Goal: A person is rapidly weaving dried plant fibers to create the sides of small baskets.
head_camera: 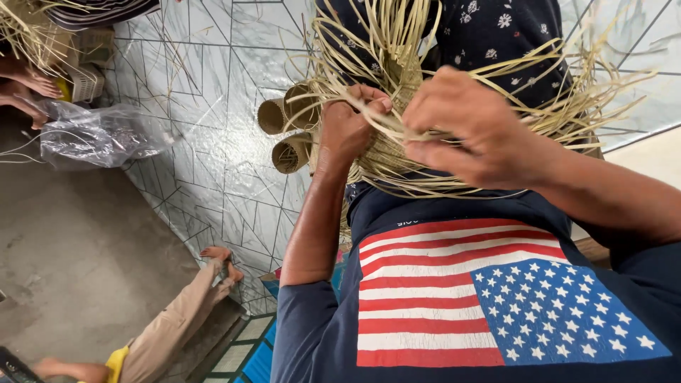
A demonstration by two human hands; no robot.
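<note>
Half-woven basket of pale flat straw strips held at chest. Left hand fingers pinch one strip, closed. Right hand curls closed over weave. Loose strips fan away from person. Left hand nearer strip end.

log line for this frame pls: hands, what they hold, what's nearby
left hand: pinching straw strips | right hand: gripping strips on half-woven straw piece | nearby: rolled straw coils, plastic bag | surface: patterned floor mat
</note>
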